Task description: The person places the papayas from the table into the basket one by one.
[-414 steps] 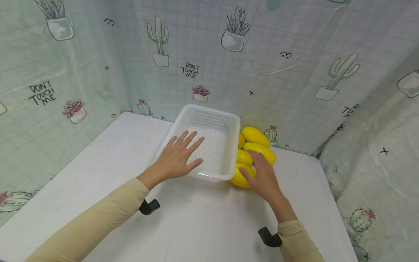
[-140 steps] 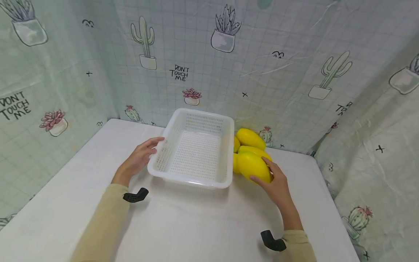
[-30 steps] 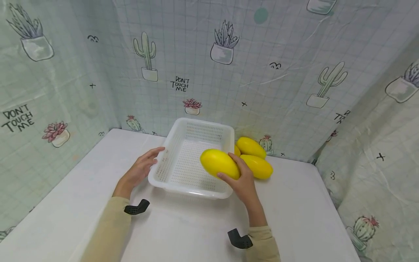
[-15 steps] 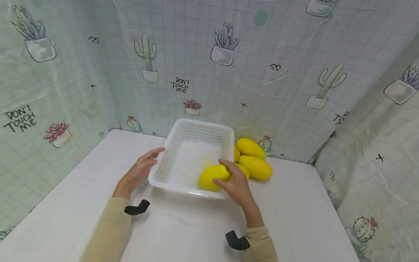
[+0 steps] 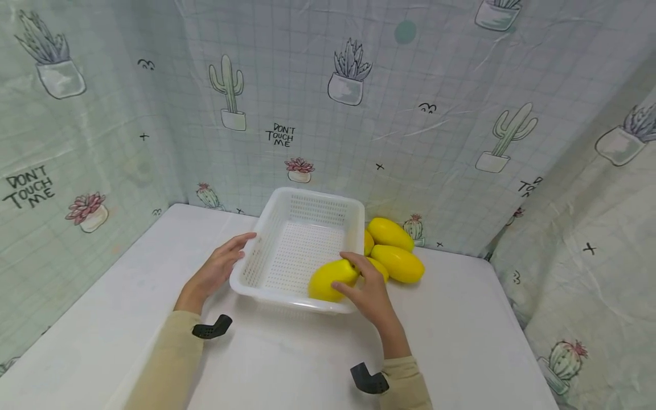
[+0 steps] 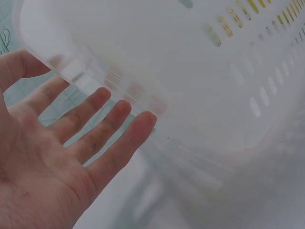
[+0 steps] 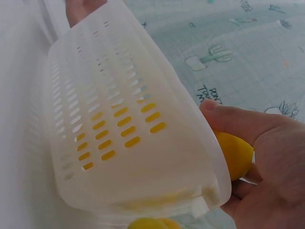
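In the head view, a white perforated plastic basket (image 5: 302, 246) stands on the table. My right hand (image 5: 370, 290) reaches over its right rim and grips a yellow mango-like fruit (image 5: 332, 281) low in the near right corner, thumb on the near side and fingers behind. Through the slots in the right wrist view, yellow of the fruit (image 7: 236, 155) shows beside that hand (image 7: 276, 167). My left hand (image 5: 217, 267) rests against the basket's left side, its fingers loosely extended; the left wrist view has the fingertips touching the wall below the rim (image 6: 40, 47).
Several more yellow fruits (image 5: 398, 263) lie on the table just right of the basket, one partly behind my right hand. A cactus-print curtain (image 5: 318, 102) closes off the back and sides of the white table (image 5: 287, 364).
One second ago my right hand held the fruit above the basket's right part; it came down into the near right corner by half a second ago and stays there. My left hand keeps its place.
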`<state>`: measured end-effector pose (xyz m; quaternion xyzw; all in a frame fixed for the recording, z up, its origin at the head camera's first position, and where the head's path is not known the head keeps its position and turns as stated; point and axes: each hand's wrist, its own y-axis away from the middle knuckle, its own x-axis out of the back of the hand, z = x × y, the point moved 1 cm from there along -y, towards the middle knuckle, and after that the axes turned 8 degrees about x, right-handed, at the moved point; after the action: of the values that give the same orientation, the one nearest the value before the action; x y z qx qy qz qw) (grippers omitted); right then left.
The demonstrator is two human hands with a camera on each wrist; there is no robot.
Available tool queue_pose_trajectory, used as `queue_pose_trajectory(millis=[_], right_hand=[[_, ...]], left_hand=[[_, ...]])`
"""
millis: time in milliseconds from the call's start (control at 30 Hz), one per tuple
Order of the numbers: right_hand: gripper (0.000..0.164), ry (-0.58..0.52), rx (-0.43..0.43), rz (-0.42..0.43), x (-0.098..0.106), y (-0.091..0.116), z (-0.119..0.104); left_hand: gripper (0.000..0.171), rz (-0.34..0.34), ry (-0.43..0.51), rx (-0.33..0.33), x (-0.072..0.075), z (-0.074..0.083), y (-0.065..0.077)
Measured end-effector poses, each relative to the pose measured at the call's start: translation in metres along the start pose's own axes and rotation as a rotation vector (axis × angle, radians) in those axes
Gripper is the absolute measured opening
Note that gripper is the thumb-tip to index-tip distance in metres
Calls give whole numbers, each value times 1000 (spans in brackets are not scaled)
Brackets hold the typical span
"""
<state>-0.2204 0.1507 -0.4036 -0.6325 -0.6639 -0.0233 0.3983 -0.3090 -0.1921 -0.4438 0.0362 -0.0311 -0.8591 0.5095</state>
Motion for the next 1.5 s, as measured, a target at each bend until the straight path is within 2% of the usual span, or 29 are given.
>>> queue_pose_trajectory(millis=[200, 367, 700, 1000, 1267, 1500], right_hand=[[52, 28, 12, -10, -4, -1, 0], [54, 46, 28, -18, -5, -1, 0], [45, 54, 46, -20, -3, -1, 1], [44, 4, 54, -17, -3, -2, 2], [45, -99, 36, 3, -2, 0, 5], [44, -89, 44, 10, 0, 1, 5]], left_hand=[[48, 26, 11, 17, 1, -3, 1], [48, 28, 7, 19, 1, -4, 0], [48, 33, -1, 26, 2, -4, 0], [48, 16, 7, -3, 4, -1, 1], [48, -4, 2, -8, 5, -2, 1], [47, 2, 5, 3, 3, -3, -2]])
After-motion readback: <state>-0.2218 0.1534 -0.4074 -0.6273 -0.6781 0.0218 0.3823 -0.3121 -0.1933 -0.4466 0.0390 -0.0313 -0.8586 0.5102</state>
